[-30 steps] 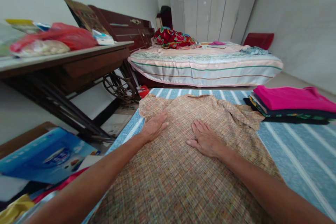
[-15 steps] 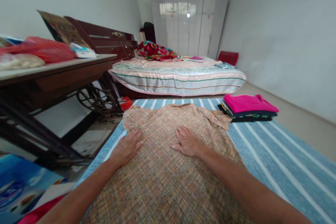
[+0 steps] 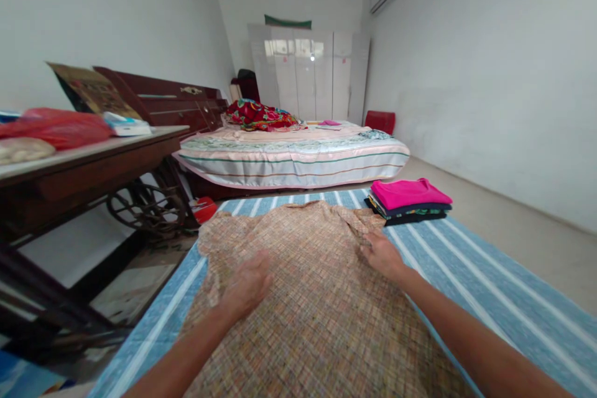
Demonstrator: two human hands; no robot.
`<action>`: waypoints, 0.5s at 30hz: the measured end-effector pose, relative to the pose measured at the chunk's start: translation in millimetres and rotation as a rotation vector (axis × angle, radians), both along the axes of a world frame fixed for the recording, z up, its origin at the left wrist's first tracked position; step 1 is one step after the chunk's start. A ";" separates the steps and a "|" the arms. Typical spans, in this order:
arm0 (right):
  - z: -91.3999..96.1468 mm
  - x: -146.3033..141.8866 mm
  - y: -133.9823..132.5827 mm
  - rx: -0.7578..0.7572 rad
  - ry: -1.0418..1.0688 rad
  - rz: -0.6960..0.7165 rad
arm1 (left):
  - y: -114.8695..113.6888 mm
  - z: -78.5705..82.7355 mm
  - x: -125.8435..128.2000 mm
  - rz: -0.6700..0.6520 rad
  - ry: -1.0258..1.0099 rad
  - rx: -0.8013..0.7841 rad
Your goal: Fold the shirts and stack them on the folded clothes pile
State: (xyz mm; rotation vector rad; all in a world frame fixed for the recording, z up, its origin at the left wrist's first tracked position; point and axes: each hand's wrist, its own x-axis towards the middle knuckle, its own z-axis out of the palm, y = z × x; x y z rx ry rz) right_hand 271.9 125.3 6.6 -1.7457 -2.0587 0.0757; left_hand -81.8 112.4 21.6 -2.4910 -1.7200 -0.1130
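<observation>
A tan, cross-hatched short-sleeved top (image 3: 303,298) lies spread out on a blue cloth with white stripes (image 3: 443,267), its neckline facing away from me. My left hand (image 3: 247,283) is over the left part of the top, fingers stretched out and smeared by motion; whether it touches the fabric I cannot tell. At the right edge, just below the right sleeve, my right hand (image 3: 383,255) has its fingers and thumb drawn together on the cloth of the top. The fabric is creased by that sleeve.
A stack of folded clothes (image 3: 410,199), bright pink on top, sits beyond the right sleeve. To the left stands a sewing machine table (image 3: 93,161) with a red plastic bag (image 3: 65,127). Further back are a bed (image 3: 293,165), a white wardrobe (image 3: 305,81) and a red object (image 3: 380,120).
My right hand has gone from lying flat mid-chest to the top's right edge near the sleeve. My left hand has shifted inward from the left edge. The camera view has tilted up and turned right.
</observation>
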 end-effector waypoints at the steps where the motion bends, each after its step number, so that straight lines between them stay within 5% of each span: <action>1: -4.2 11.3 1.7 0.010 0.005 -0.034 | 6.3 1.3 15.6 -0.022 -0.025 -0.015; 8: -34.7 48.5 21.1 0.063 0.043 -0.131 | 89.7 -3.8 121.6 0.000 -0.089 -0.078; 15: -62.1 53.9 31.8 0.113 0.140 -0.053 | 162.0 -17.3 170.9 0.137 -0.115 0.007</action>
